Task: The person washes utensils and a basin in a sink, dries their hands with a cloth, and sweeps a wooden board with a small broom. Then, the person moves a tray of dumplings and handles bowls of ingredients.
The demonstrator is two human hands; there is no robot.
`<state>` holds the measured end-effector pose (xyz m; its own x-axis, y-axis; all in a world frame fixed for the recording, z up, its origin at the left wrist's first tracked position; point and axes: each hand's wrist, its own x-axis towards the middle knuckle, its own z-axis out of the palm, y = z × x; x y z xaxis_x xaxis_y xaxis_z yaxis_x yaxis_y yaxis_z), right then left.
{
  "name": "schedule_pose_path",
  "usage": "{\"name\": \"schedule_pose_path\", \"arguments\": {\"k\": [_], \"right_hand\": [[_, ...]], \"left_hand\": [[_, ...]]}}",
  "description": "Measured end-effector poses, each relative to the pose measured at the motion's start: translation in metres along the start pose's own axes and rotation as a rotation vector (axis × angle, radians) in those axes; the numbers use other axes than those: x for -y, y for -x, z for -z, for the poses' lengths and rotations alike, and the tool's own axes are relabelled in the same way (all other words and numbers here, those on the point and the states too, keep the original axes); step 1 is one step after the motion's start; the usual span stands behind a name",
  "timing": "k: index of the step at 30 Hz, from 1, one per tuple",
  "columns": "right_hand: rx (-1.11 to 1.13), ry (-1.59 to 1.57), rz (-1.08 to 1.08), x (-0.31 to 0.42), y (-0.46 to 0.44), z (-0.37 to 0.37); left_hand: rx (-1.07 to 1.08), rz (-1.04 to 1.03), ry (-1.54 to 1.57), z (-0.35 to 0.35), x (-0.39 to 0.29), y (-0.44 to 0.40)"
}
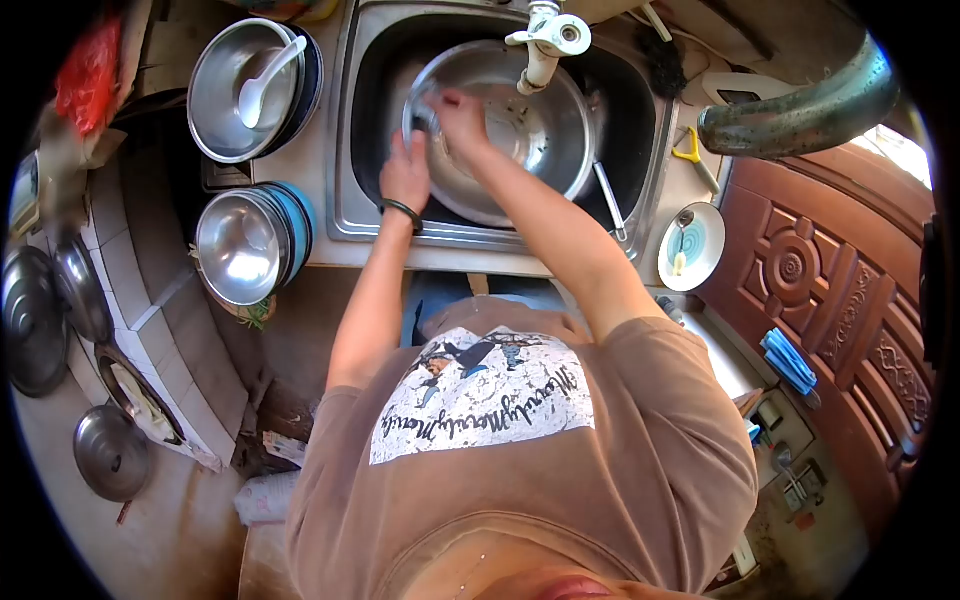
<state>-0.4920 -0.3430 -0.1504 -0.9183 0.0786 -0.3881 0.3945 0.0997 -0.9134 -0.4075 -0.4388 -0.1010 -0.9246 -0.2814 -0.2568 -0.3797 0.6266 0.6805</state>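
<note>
A large metal basin point(560, 150) sits tilted in the dark sink point(640, 120), under a white tap point(545, 50). My left hand point(404, 175), with a dark bangle at the wrist, grips the basin's left rim. Curled fingers bring my right hand point(460, 120) against the inner left wall of the basin, close to the left hand. That hand is slightly blurred, and whatever lies between its fingers cannot be made out. Small dark bits and some wet shine show on the basin's bottom.
Stacked metal bowls point(240, 250) and a larger bowl point(215, 95) with a white spoon point(255, 100) stand left. Right are a yellow peeler point(688, 147), a plate point(705, 262) and a thick pipe point(800, 118). A white-handled utensil point(608, 195) leans in the sink.
</note>
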Motion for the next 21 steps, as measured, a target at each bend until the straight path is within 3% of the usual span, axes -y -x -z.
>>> {"name": "schedule_pose_path", "arguments": {"k": [3, 6, 7, 9, 11, 14, 17, 18, 21], "right_hand": [[-0.319, 0.104, -0.112, 0.036, -0.033, -0.004], [0.257, 0.257, -0.094, 0.004, -0.019, -0.006], [0.331, 0.425, 0.097, -0.021, -0.009, -0.008], [0.263, 0.408, 0.020, -0.014, -0.010, -0.018], [-0.084, 0.308, -0.119, 0.009, -0.053, -0.026], [-0.357, 0.199, -0.289, -0.049, -0.131, 0.032], [-0.784, -0.178, -0.295, -0.081, -0.081, 0.076], [-0.882, -0.075, -0.287, -0.092, -0.067, 0.084], [-0.751, -0.066, -0.520, -0.073, -0.077, 0.056]], "left_hand": [[0.060, -0.038, -0.176, -0.002, -0.010, 0.009], [0.050, -0.126, -0.155, 0.001, -0.006, 0.008], [0.034, -0.154, -0.201, -0.003, 0.001, 0.007], [0.003, -0.129, -0.258, -0.004, 0.002, 0.009], [-0.026, -0.075, -0.250, 0.008, -0.017, 0.014], [-0.076, -0.086, -0.212, 0.019, -0.019, 0.017], [-0.087, -0.112, -0.206, 0.018, -0.016, 0.022], [-0.049, -0.089, -0.232, 0.015, -0.014, 0.022], [0.054, -0.092, -0.253, 0.012, -0.008, 0.017]]}}
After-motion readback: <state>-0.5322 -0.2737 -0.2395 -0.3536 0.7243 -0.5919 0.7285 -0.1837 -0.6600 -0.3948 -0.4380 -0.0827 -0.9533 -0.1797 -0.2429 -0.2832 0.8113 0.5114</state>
